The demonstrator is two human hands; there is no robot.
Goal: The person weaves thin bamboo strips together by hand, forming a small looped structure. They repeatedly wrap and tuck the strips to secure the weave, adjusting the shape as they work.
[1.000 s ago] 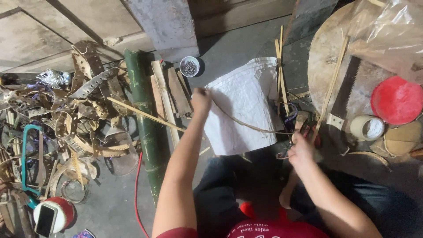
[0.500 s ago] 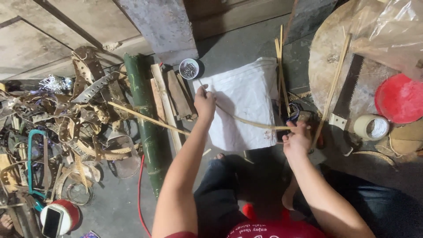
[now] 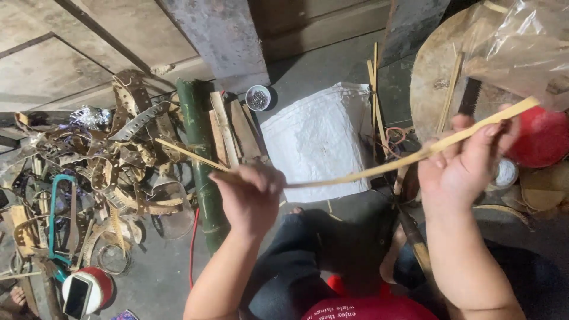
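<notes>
A long thin bamboo strip (image 3: 355, 176) hangs above the white woven sack (image 3: 317, 142), sagging between the left hand (image 3: 249, 195) and right hand (image 3: 465, 163), each grip closed around it. It looks light, springy, splintery; best held near its ends.

The bamboo strip (image 3: 367, 172) was pale yellow. The thick bamboo pole (image 3: 201, 160) on the floor was dark green, beside tan wooden slats (image 3: 228, 127). The woven sack (image 3: 320, 139) was white, the lid (image 3: 542, 139) bright red, the cord (image 3: 192, 246) red, the saw frame (image 3: 53, 219) teal. The floor (image 3: 148, 278) was grey, and the curled shavings (image 3: 112, 172) brown and straw-coloured.
</notes>
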